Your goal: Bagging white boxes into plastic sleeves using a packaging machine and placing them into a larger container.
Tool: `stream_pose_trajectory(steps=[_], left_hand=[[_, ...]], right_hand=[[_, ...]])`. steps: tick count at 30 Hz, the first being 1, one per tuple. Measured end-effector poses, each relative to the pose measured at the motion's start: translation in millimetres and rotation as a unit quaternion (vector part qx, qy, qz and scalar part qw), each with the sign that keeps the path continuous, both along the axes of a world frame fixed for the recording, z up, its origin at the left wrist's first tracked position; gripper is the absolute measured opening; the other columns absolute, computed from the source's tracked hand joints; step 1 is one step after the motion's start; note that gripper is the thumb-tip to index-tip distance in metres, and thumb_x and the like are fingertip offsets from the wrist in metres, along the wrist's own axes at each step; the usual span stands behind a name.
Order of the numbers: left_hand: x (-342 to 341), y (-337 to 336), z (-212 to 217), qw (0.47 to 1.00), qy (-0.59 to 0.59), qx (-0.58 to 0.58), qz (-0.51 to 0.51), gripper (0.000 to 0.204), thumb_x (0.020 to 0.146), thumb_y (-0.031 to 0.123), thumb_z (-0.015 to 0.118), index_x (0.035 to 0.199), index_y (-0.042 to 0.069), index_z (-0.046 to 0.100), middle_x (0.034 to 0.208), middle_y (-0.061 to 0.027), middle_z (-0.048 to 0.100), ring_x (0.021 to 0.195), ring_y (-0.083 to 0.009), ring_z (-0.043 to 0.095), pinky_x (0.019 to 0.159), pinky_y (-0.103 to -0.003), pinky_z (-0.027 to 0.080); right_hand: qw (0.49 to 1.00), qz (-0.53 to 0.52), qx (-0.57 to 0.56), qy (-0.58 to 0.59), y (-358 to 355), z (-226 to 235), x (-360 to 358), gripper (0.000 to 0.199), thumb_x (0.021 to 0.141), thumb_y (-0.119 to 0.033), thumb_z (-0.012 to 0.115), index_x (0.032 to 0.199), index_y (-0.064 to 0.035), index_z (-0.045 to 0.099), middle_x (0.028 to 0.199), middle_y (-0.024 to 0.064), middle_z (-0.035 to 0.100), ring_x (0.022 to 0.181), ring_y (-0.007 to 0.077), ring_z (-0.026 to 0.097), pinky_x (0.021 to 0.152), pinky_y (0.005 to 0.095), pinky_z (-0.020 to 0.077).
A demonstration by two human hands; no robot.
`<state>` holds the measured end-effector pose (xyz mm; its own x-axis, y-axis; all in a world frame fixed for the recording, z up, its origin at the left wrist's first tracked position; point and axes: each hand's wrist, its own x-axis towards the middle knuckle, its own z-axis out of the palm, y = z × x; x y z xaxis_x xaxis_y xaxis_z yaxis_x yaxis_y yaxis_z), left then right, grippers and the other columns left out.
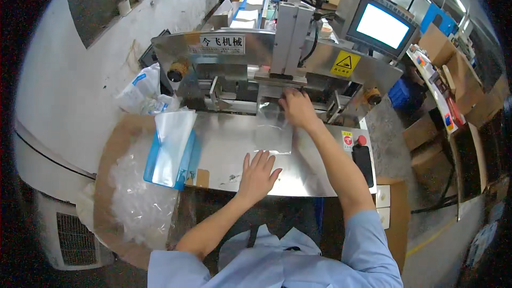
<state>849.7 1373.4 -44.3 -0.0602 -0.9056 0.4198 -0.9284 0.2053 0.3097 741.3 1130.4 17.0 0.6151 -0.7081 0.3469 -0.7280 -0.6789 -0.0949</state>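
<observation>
On the bright steel surface (224,138) before me, a clear plastic piece (274,138) lies flat, its far end running toward the metal bar of the machine (256,59). My right grip (298,109) reaches over to that far end, fingers bent down just beside the bar; the plastic is so transparent, and my hand so much in the way, that I cannot tell whether I am pinching it or only pressing on it. My left grip (257,176) is released, palm down with fingers spread, its tips by the near edge of the plastic, perhaps so as to steady it. To my left, a blue bin (194,152) props up a stack of clear sleeves (173,141), seemingly slanted for easy reach, and beside it a carton (114,141) holds loose, crumpled film (141,192). As for writing, a pale plate (222,44) with large dark characters sits on the crossbeam, a yellow label (345,64) with a black warning triangle is stuck farther right, and a small sticker (347,141) with a red round mark sits beside the red button (362,140). Nearby, the monitor (383,25) glows white, too washed out to read.
</observation>
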Motion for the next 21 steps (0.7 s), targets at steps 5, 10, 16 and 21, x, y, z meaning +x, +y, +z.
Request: stream_pose_trajectory(steps=[5,10,16,21], left_hand=[[1.3,-0.7,9.2,0.997,0.078,-0.007,0.022,0.058,0.092,0.033,0.063,0.136,-0.001,0.046,0.138,-0.0261,0.045,0.134,-0.0421,0.039,0.108,-0.062,0.028],[7.7,-5.8,8.8,0.983,0.144,-0.055,0.103,0.079,0.093,0.032,0.062,0.148,-0.006,0.021,0.152,-0.0341,0.021,0.142,-0.0516,0.019,0.114,-0.063,0.018],[8.8,-10.8,0.5,0.969,0.196,-0.073,0.134,0.083,0.094,0.034,0.061,0.149,-0.009,0.016,0.151,-0.0350,0.022,0.142,-0.0527,0.018,0.115,-0.062,0.014],[11.8,-9.1,0.1,0.972,0.190,-0.052,0.128,0.086,0.093,0.040,0.060,0.148,-0.010,0.017,0.149,-0.0369,0.023,0.142,-0.0524,0.018,0.115,-0.061,0.016]], right_hand=[[0.999,0.009,-0.031,-0.008,-10.8,-3.3,-0.2,0.039,0.096,-0.028,0.053,0.121,0.0017,0.055,0.110,0.0242,0.064,0.108,0.0400,0.059,0.101,0.0522,0.0407],[0.997,0.005,-0.025,0.067,-23.9,5.6,1.3,0.032,0.093,-0.025,0.055,0.113,-0.0001,0.059,0.105,0.0235,0.066,0.107,0.0390,0.061,0.095,0.0494,0.0444],[0.999,0.018,0.004,0.041,-28.6,10.3,-4.6,0.029,0.094,-0.023,0.054,0.112,-0.0013,0.058,0.108,0.0251,0.065,0.107,0.0401,0.060,0.087,0.0489,0.0480],[0.959,-0.019,0.175,-0.221,18.5,7.8,-29.9,0.045,0.100,-0.028,0.050,0.136,-0.0007,0.046,0.129,0.0261,0.057,0.122,0.0367,0.056,0.100,0.0426,0.0435]])
